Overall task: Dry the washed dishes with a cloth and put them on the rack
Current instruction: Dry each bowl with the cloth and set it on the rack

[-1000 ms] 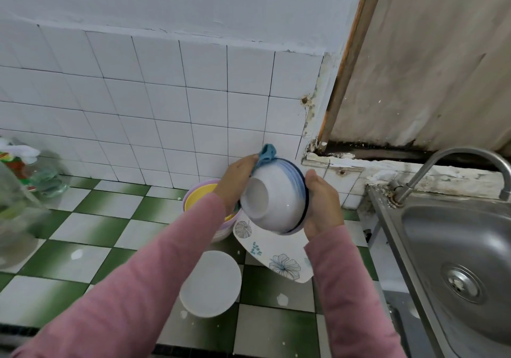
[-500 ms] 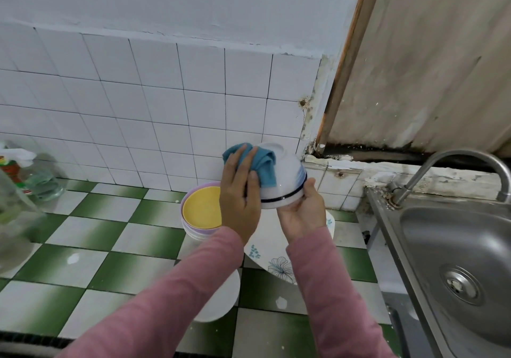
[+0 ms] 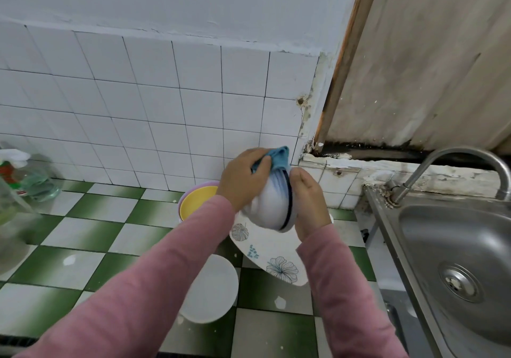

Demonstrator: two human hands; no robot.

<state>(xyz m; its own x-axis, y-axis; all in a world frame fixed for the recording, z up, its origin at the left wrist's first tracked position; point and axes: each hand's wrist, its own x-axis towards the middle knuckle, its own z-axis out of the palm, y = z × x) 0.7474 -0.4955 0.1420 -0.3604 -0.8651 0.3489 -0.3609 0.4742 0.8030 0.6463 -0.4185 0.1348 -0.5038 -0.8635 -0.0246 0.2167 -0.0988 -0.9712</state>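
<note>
A white bowl with a blue shade and a dark rim band is held up on its side over the counter, its rim turned to the right. My right hand grips it at the rim. My left hand clutches a blue cloth and presses it on the top of the bowl's outer wall. Below them on the counter lie a white flower-patterned plate, a white bowl, and a yellow bowl nested in a purple one. No rack is in view.
The counter has green and white tiles and ends at a tiled wall. A steel sink with a curved tap sits at the right. Bottles and a clear container stand at the far left.
The bowl has tipped from upside down to lying on its side. My left hand with the cloth slid across its outside toward the top right; my right hand shifted from below to the rim.
</note>
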